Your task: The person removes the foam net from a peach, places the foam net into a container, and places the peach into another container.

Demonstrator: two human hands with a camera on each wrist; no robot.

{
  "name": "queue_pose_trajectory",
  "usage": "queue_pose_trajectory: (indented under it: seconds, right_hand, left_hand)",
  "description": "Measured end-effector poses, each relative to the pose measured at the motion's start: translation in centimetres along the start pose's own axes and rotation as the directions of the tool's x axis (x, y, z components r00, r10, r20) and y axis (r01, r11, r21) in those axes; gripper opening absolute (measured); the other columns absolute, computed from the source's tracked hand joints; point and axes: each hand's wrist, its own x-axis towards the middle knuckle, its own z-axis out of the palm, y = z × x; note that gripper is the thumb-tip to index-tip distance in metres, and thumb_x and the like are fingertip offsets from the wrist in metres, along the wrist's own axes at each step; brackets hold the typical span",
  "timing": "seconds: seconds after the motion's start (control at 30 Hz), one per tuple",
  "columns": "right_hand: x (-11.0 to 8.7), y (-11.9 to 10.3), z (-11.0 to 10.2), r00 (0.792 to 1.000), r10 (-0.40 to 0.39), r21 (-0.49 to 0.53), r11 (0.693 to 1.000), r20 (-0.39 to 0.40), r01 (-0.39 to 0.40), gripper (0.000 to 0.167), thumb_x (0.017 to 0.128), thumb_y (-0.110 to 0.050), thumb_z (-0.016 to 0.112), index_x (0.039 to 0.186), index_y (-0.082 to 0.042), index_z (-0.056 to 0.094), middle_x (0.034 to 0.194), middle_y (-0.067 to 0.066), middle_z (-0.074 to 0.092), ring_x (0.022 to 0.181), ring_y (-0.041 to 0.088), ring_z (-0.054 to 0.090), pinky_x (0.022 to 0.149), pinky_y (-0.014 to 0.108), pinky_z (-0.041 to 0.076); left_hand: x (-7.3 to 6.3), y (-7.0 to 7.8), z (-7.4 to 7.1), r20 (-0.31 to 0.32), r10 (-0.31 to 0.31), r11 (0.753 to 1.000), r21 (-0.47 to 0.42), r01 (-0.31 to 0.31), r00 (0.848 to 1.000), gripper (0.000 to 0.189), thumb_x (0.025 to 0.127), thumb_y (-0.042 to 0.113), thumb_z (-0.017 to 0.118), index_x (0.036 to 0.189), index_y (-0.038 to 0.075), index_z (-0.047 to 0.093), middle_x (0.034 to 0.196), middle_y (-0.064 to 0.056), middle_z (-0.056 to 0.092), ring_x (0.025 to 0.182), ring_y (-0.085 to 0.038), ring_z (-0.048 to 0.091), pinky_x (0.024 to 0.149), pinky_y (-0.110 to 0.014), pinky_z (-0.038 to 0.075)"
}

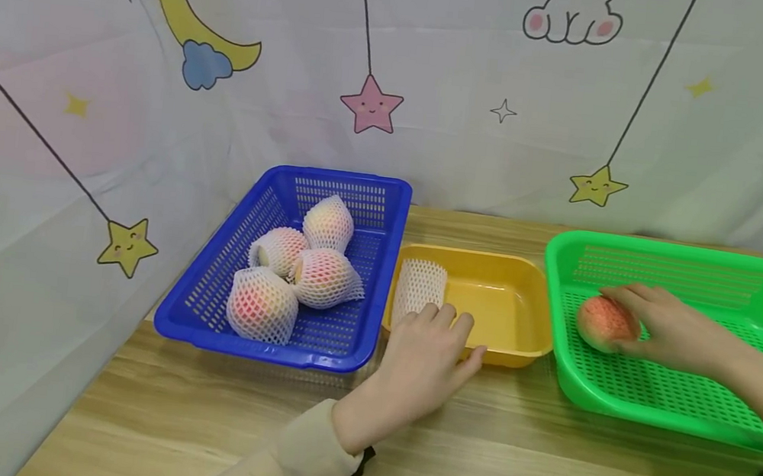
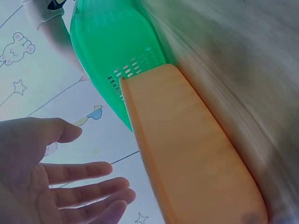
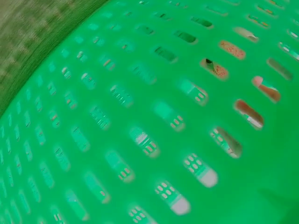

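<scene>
In the head view my right hand (image 1: 679, 332) reaches into the green basket (image 1: 667, 426) and grips a bare peach (image 1: 608, 325), fingers over its top and thumb low on its near side. Only slivers of the peach (image 3: 232, 49) show through the basket's slots in the right wrist view. My left hand (image 1: 421, 361) hovers at the front rim of the yellow tray (image 1: 494, 318), holding nothing. Its fingers are spread and relaxed in the left wrist view. Just beyond those fingertips, a white foam net sleeve (image 1: 420, 286) lies at the tray's left end.
A blue basket (image 1: 335, 360) stands left of the tray, with several peaches (image 1: 263, 305) in white foam nets inside. The tray sits between the two baskets on a wooden table (image 1: 472, 446). A patterned cloth (image 1: 458, 153) hangs behind.
</scene>
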Motion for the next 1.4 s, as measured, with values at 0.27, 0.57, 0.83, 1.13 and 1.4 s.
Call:
queue_pose_trajectory:
  seconds: [0.27,0.57,0.83,1.13,1.4]
  right_hand:
    - [-0.6,0.1,0.1,0.999,0.033,0.005,0.999,0.012,-0.033,0.067,0.077,-0.029,0.079,0.134,-0.010,0.051,0.128,0.013,0.056,0.115,0.036,0.051,0.083,0.053,0.050]
    - [-1.3,-0.1,0.3,0.999,0.011,-0.024,1.000,-0.045,-0.012,0.067,0.076,-0.024,0.079,0.134,-0.010,0.050,0.129,0.011,0.055,0.116,0.036,0.051,0.082,0.055,0.050]
    - [-2.2,-1.2,0.2,0.991,-0.004,-0.085,0.996,-0.134,-0.007,0.065,0.074,-0.023,0.080,0.132,-0.010,0.053,0.128,0.013,0.055,0.111,0.037,0.053,0.077,0.054,0.050]
    - [-2.5,-3.6,0.1,0.976,0.052,-0.017,0.998,-0.210,-0.056,0.053,0.082,-0.029,0.074,0.129,-0.013,0.057,0.122,0.015,0.061,0.107,0.036,0.057,0.076,0.055,0.049]
    - [-2.9,-6.3,0.8,0.948,0.023,0.033,0.999,-0.318,-0.013,0.054,0.075,-0.020,0.079,0.124,-0.014,0.060,0.112,0.009,0.066,0.097,0.029,0.061,0.074,0.047,0.049]
  left_hand:
    - [-0.5,-0.5,-0.8,-0.007,0.023,0.999,-0.033,-0.024,1.000,0.023,0.088,0.040,0.062,0.089,0.017,0.065,0.077,0.003,0.062,0.067,-0.014,0.057,0.052,-0.026,0.040]
    - [-0.8,-0.9,-2.0,0.019,0.005,0.986,-0.165,-0.002,1.000,0.025,0.088,0.038,0.064,0.101,0.017,0.069,0.087,0.005,0.068,0.076,-0.011,0.062,0.064,-0.023,0.051]
    - [-1.3,-2.0,-3.6,0.082,-0.025,0.938,-0.344,0.052,0.996,0.024,0.088,0.035,0.066,0.103,0.016,0.069,0.094,0.006,0.070,0.084,-0.010,0.065,0.068,-0.025,0.053]
    - [-2.1,-3.7,-4.9,0.156,-0.120,0.854,-0.487,0.182,0.980,0.023,0.088,0.031,0.067,0.105,0.016,0.070,0.100,0.005,0.071,0.093,-0.011,0.066,0.078,-0.028,0.054]
    - [-2.6,-5.4,-5.6,0.170,-0.176,0.843,-0.482,0.237,0.970,0.020,0.089,0.028,0.066,0.104,0.016,0.070,0.089,0.007,0.067,0.075,-0.009,0.057,0.067,-0.023,0.048]
